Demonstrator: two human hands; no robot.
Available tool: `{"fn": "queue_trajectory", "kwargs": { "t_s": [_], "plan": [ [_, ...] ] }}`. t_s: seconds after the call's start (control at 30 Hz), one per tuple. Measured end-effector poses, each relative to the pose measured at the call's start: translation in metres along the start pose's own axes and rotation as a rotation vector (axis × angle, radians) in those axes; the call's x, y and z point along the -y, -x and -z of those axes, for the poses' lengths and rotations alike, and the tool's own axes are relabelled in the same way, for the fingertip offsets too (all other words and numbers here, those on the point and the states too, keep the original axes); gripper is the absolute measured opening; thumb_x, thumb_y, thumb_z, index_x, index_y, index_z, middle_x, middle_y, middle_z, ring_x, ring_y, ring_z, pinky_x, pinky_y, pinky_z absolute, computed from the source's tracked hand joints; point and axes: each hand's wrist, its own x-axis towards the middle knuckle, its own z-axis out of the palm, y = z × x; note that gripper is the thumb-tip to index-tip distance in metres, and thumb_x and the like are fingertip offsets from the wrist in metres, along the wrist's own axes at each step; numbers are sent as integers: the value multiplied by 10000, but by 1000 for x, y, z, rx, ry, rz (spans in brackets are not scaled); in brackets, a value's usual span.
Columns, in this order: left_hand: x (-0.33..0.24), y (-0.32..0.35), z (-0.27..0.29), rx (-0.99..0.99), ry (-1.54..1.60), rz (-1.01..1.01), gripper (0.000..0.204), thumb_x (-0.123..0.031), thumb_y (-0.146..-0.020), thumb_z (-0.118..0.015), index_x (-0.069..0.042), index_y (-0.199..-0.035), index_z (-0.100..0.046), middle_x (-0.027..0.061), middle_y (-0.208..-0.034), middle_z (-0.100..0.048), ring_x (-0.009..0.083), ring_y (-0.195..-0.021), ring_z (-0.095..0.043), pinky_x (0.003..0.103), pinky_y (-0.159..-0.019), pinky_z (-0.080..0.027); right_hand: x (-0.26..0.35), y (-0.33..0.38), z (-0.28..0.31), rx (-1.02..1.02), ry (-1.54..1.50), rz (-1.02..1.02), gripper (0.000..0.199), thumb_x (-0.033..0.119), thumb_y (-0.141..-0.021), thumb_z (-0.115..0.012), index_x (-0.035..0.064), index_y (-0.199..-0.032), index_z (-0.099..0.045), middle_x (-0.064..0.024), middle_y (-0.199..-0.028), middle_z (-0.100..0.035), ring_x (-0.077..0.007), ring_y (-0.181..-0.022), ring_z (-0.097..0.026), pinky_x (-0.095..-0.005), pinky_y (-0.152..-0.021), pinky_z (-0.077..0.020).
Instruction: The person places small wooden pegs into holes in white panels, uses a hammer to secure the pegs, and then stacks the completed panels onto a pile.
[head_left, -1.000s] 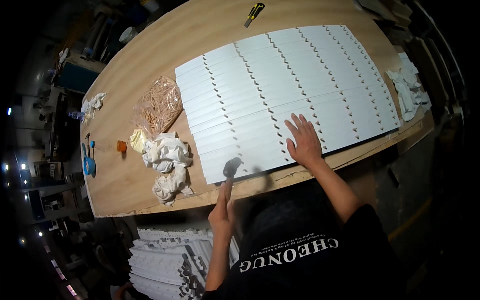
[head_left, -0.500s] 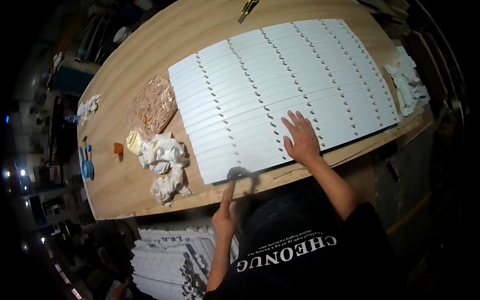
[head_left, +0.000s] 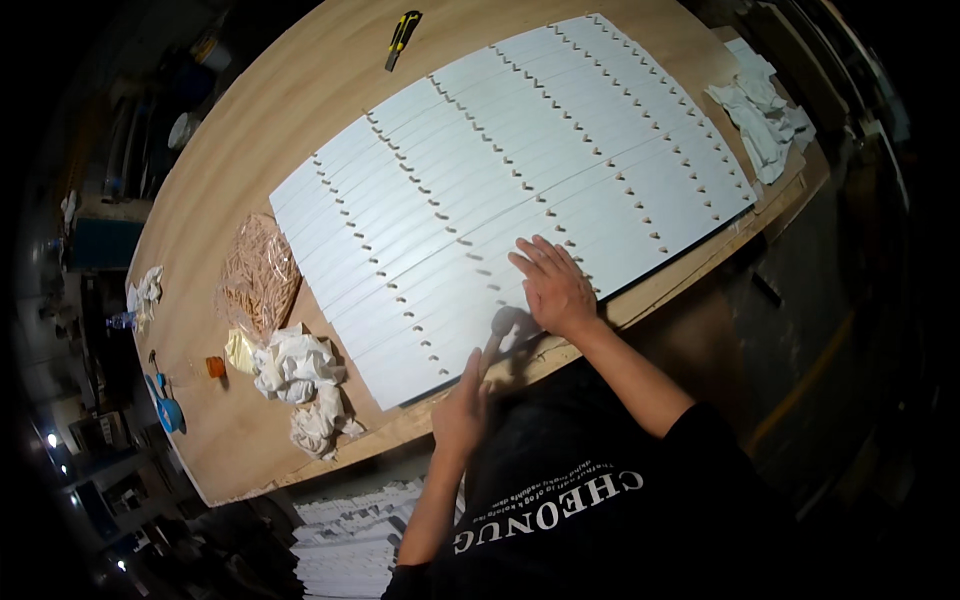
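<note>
Many long white strips (head_left: 520, 170) with small notches lie edge to edge in a sheet on a wooden table (head_left: 300, 100). My right hand (head_left: 555, 290) rests flat, fingers apart, on the strips nearest me. My left hand (head_left: 460, 410) is below the table's front edge. It grips the handle of a small dark-headed tool (head_left: 503, 323), perhaps a mallet. The blurred head is at the strips' near edge, just left of my right wrist.
A clear bag of wooden dowels (head_left: 258, 275), crumpled white rags (head_left: 300, 375) and a small orange thing (head_left: 215, 367) lie left of the strips. A yellow-black utility knife (head_left: 402, 28) lies at the far edge, more rags (head_left: 760, 110) at the right. More white strips (head_left: 350, 530) are stacked below the table.
The tool's head has moved right, closer to my right wrist. My right hand stays pressed on the near strips. The view has shifted a little.
</note>
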Motion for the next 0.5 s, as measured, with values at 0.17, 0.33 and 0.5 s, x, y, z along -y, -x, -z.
{"fn": "queue_trajectory", "kwargs": {
  "t_s": [0.17,0.33,0.5],
  "plan": [
    [9,22,1,-259,181,-280,542,-141,-866,-582,-187,-1375,-400,212,-1004,-637,383,-850,-630,431,-690,-505,-3,0,0,-42,11,20,372,120,-829,-507,84,-1195,-558,-78,-1317,-488,-276,-1247,-419,-420,-1048,-329],
    [13,12,5,78,48,-10,554,-143,-862,-586,-169,-1380,-392,220,-1056,-623,378,-863,-632,420,-705,-513,0,0,2,-8,-1,0,359,115,-829,-502,80,-1181,-566,-77,-1313,-488,-273,-1252,-412,-419,-1050,-326],
    [17,24,9,-157,157,-284,568,-193,-868,-582,-210,-1393,-365,192,-1072,-625,384,-870,-625,431,-718,-507,-1,-2,4,-21,0,-8,356,110,-832,-494,84,-1179,-568,-80,-1312,-489,-279,-1249,-414,-425,-1049,-327]
  ]
}}
